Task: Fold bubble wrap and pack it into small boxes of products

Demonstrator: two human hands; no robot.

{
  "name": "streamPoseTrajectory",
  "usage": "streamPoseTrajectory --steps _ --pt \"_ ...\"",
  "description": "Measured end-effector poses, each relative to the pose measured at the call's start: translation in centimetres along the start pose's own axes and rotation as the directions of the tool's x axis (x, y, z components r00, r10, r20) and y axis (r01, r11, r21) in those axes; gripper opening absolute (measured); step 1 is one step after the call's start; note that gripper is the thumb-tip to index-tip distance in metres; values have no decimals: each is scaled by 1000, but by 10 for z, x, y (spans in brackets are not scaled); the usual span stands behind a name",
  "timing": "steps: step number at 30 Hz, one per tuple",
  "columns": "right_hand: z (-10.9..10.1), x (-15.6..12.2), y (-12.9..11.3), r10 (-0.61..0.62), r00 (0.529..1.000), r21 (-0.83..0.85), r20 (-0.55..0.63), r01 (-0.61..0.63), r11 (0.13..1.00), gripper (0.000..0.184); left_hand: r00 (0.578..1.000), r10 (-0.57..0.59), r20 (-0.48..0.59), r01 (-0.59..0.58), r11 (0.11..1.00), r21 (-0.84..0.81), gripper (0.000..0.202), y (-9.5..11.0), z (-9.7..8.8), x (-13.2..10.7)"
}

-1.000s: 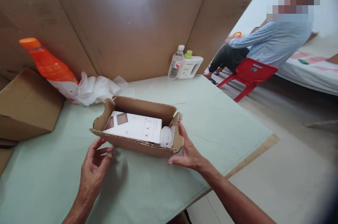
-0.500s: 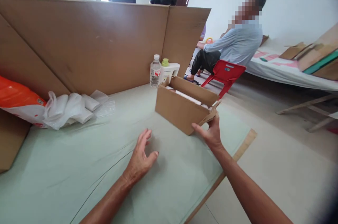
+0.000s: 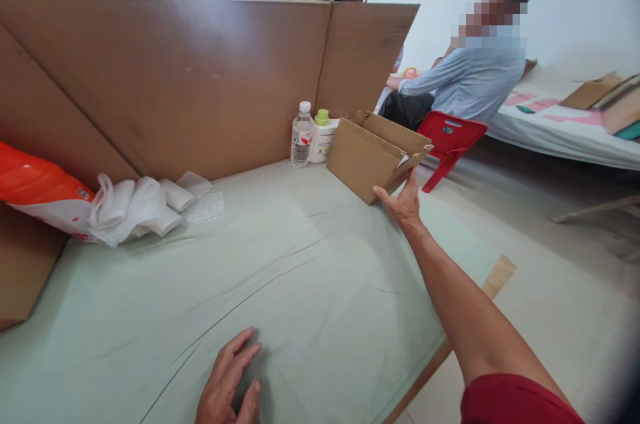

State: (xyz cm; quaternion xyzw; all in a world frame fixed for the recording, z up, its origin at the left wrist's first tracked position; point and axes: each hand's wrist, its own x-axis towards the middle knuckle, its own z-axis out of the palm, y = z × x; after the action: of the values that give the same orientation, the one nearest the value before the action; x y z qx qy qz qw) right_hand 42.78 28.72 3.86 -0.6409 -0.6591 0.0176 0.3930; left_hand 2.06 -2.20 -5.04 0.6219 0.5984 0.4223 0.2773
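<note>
Along the far side of the green table [image 3: 300, 324] stands a cardboard screen [image 3: 210, 84]; past it, right, a person [image 3: 465, 81] sits on a red chair [image 3: 457, 137]. Orange bottle [image 3: 45, 177] at left, wrap [image 3: 135, 207] beside it. Box [image 3: 357, 157], open-topped, at the table's far right (partly hides the jug [image 3: 323, 141]; water bottle [image 3: 301, 141] next to that). Right hand [image 3: 403, 204] grips the box by its near right end, thumb on the near side. Left hand [image 3: 225, 387] holds nothing, fingers loosely spread at the near side, well apart from the box.
</note>
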Motion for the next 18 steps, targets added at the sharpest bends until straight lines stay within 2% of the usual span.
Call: streamPoseTrajectory --steps 2,3,6,7,9,11,13,14,16,17,18 --pt "1 -16 -2 136 991 -65 -20 -137 988 60 999 32 -7 -32 999 -2 33 -3 1 -9" --pt "4 -28 -3 192 981 -101 7 -190 977 58 999 45 -6 -45 999 -5 33 -3 1 -12" --pt "22 -73 -12 195 963 -199 186 -157 967 50 997 67 38 -66 998 -14 37 9 -5 -16" --pt "31 -89 -18 143 958 -229 249 -85 970 48 995 64 71 -63 998 -17 39 16 -10 -15" --pt "53 -122 -37 -36 937 -214 348 117 970 50 987 43 153 -39 999 -29 46 30 -21 -13" --pt "75 -156 -70 -263 880 -102 396 326 940 53 978 21 206 -11 999 -51 51 38 -34 -10" --pt "91 -194 -115 -507 767 82 393 520 850 50 983 19 185 -9 998 -58 51 36 -51 -8" --pt "96 -214 -139 -630 682 188 370 609 770 50 990 20 142 -14 999 -41 50 33 -63 -7" --pt "100 -250 -188 -838 437 394 326 743 541 57 1000 18 -12 -17 998 55 47 22 -96 -4" --pt "101 -264 -210 -906 308 480 291 772 417 59 993 28 -115 -13 992 129 45 16 -117 0" --pt "102 -276 -228 -947 199 545 251 779 308 60 972 51 -230 -1 977 211 44 11 -142 6"
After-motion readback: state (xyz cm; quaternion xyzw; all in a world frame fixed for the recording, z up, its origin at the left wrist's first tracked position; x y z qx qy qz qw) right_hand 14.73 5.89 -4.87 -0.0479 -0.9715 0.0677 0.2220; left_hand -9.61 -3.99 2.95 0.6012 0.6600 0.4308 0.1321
